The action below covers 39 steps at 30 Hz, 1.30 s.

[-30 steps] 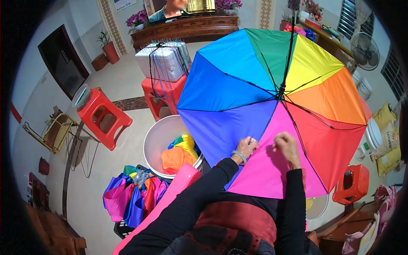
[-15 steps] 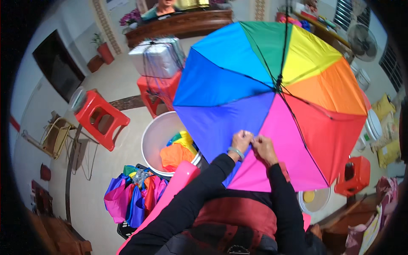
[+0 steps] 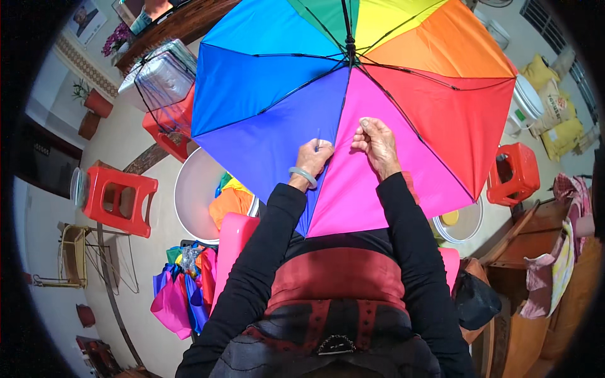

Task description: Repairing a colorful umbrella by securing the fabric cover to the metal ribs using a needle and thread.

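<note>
An open rainbow umbrella (image 3: 391, 176) lies spread over my lap, its ribbed inside facing up and its shaft (image 3: 348, 28) pointing away. My left hand (image 3: 310, 162), with a pale bangle at the wrist, is closed at the seam between the purple and pink panels. A thin sliver shows at its fingers, too fine to name. Over the pink panel, my right hand (image 3: 378, 148) is raised with thumb and fingers drawn together. Whatever it pinches, if anything, is too small to make out.
Left of me stands a white tub (image 3: 192, 195) with colourful cloth inside. Folded rainbow fabric (image 3: 183, 290) sits in front of it. Red stools (image 3: 123, 198) flank me; another red stool (image 3: 513, 175) is at right, near a clear basin (image 3: 463, 223). A wrapped bundle (image 3: 164, 75) is further off.
My hands have moved apart; the right one has lifted off the seam and turned, while the left stays by it. The view has shifted, so the umbrella appears higher and further left.
</note>
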Available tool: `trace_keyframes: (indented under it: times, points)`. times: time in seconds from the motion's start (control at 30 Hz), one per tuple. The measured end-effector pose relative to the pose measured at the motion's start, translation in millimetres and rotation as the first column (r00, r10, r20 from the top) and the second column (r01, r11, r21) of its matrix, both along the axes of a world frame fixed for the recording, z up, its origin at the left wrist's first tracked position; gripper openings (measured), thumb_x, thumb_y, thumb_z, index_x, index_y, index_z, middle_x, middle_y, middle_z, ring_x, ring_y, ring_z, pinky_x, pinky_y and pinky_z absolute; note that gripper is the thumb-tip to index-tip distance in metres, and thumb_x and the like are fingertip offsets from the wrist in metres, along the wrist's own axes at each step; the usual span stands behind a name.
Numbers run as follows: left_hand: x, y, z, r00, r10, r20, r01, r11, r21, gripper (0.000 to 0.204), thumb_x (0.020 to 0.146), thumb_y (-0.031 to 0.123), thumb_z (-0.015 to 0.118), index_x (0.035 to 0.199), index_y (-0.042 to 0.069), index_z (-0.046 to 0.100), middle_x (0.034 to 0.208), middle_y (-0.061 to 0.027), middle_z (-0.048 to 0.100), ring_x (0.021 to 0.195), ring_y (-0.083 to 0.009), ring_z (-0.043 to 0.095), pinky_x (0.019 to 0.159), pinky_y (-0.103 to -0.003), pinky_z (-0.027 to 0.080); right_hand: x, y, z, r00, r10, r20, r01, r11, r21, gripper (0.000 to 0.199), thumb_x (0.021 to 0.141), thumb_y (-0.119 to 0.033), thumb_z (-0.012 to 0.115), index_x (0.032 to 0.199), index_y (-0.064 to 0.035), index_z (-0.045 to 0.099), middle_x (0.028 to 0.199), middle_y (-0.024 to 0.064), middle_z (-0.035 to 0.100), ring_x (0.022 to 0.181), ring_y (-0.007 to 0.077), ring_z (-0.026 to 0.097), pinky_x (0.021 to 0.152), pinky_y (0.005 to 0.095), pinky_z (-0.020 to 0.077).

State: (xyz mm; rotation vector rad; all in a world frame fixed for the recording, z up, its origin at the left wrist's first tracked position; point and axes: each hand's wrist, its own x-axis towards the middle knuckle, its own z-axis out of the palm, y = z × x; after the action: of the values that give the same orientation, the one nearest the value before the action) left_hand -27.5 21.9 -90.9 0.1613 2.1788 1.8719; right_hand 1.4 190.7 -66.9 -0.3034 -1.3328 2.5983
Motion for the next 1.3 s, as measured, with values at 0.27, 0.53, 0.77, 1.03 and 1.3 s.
trace_keyframes:
  times: [0.27, 0.53, 0.77, 1.03, 1.3]
  points:
    - [1, 8, -10, 0.792, -0.143, -0.594, -0.119, 0.917, -0.380, 0.017, 0.070, 0.016, 0.063, 0.071, 0.001, 0.056, 0.064, -0.0107, 0.057, 0.057, -0.0256, 0.055, 0.054, -0.037, 0.043, 7, -2, 5, 0.999, 0.033, -0.001, -0.033, 0.998, 0.058, 0.014, 0.083, -0.013, 0.057, 0.090, -0.0023, 0.053, 0.069, 0.0055, 0.055, 0.055, 0.0123, 0.056, 0.049, 0.0248, 0.0515]
    - [-6, 6, -13, 0.782, -0.164, -0.602, -0.130, 0.901, -0.415, 0.016, 0.069, 0.016, 0.064, 0.071, 0.002, 0.056, 0.068, -0.0133, 0.057, 0.064, -0.0313, 0.056, 0.058, -0.040, 0.044, 9, 37, 26, 0.983, -0.126, -0.136, 0.119, 0.991, -0.056, 0.013, 0.083, -0.012, 0.056, 0.090, -0.0015, 0.054, 0.069, 0.0070, 0.055, 0.053, 0.0132, 0.054, 0.050, 0.0264, 0.0512]
    - [-13, -5, -8, 0.917, -0.106, -0.384, 0.036, 0.982, -0.184, 0.019, 0.071, 0.016, 0.060, 0.081, 0.001, 0.060, 0.075, -0.0142, 0.062, 0.070, -0.0267, 0.060, 0.064, -0.035, 0.046, 17, 51, 30, 0.994, -0.105, 0.021, 0.101, 0.983, 0.152, 0.008, 0.085, -0.009, 0.050, 0.085, -0.0012, 0.053, 0.067, 0.0065, 0.054, 0.050, 0.0137, 0.052, 0.047, 0.0251, 0.0480]
    - [-15, -16, 7, 0.943, -0.113, -0.314, -0.055, 0.876, -0.479, 0.029, 0.070, 0.021, 0.061, 0.089, 0.000, 0.061, 0.074, -0.0126, 0.063, 0.066, -0.0202, 0.061, 0.062, -0.032, 0.046, 7, -11, -4, 0.977, 0.194, -0.090, 0.049, 0.210, 0.977, 0.008, 0.076, -0.010, 0.053, 0.074, -0.0025, 0.054, 0.063, 0.0135, 0.058, 0.056, 0.0260, 0.058, 0.050, 0.0357, 0.0453]
    - [-5, -26, 26, 0.932, -0.318, -0.173, 0.109, 0.703, -0.703, 0.025, 0.068, 0.022, 0.064, 0.086, 0.004, 0.062, 0.076, -0.0157, 0.062, 0.072, -0.0276, 0.061, 0.067, -0.036, 0.048, 0, -27, -29, 0.995, 0.094, 0.017, -0.005, -0.128, 0.992, 0.014, 0.072, -0.016, 0.053, 0.074, -0.0023, 0.056, 0.066, 0.0179, 0.057, 0.065, 0.0362, 0.056, 0.056, 0.0439, 0.0423]
